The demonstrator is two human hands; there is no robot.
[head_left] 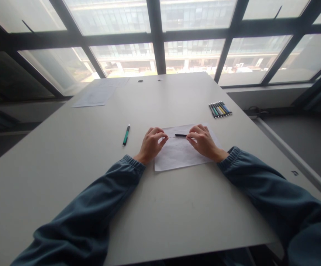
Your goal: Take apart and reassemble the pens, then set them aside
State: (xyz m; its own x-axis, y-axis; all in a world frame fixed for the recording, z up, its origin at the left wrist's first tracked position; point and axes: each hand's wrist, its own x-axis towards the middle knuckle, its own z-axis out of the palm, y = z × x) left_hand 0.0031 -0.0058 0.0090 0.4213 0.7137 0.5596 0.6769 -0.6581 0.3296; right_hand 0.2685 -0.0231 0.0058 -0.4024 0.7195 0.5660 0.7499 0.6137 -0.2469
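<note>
Over a white sheet of paper (181, 155), my two hands face each other with fingertips pinched. My left hand (152, 143) is closed at thumb and forefinger on the end of a thin rod (172, 137) that looks like a pen refill. This rod runs across toward my right hand (203, 142). From the pinched right fingertips a black pen barrel (180, 135) juts leftward, just above the thin rod. How far the rod and barrel go behind the right fingers is hidden. A green and black pen (126, 135) lies left of my left hand.
A row of several pens (220, 109) lies side by side on the white table (66, 177), beyond my right hand. Other paper sheets (95, 95) rest at the far left. Large windows (121, 59) stand behind the table's far edge.
</note>
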